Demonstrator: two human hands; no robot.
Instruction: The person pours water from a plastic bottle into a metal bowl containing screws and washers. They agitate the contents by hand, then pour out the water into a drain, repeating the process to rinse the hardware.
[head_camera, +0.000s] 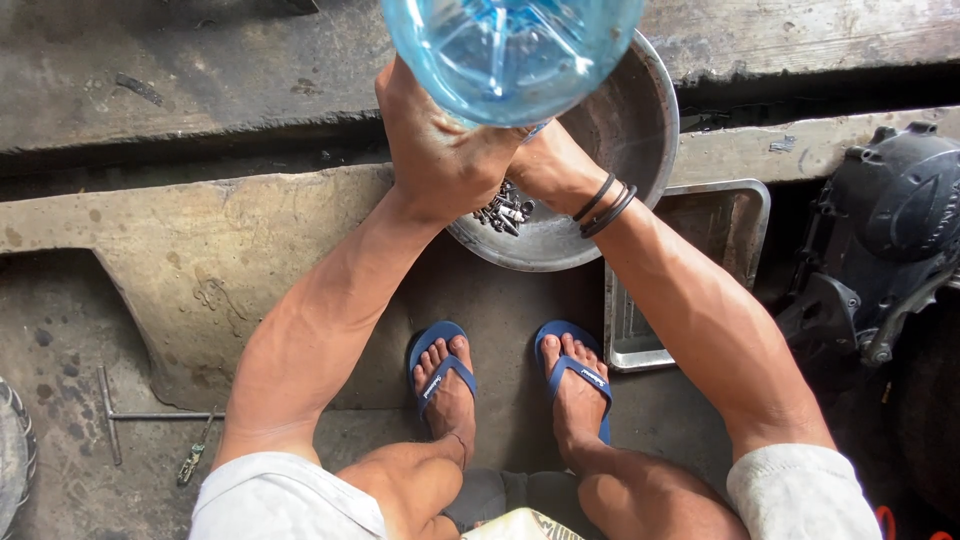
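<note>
Bottle (512, 50), clear blue plastic, hangs over a round metal basin (640, 120), cut off by the top edge. Left hand (440, 150) grips its lower part; right hand (545, 165) is beneath it, its grip hidden. Bolts (503, 210) lie in the basin. A rectangular tray (735, 215) touches the basin's right rim.

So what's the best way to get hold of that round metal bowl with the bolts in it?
Probably by its thin rim on the right, the side clear of both arms. The bowl is wide and shallow, so its lip is the only edge to pinch. A second hold on the near rim would keep the bolts level.
</note>
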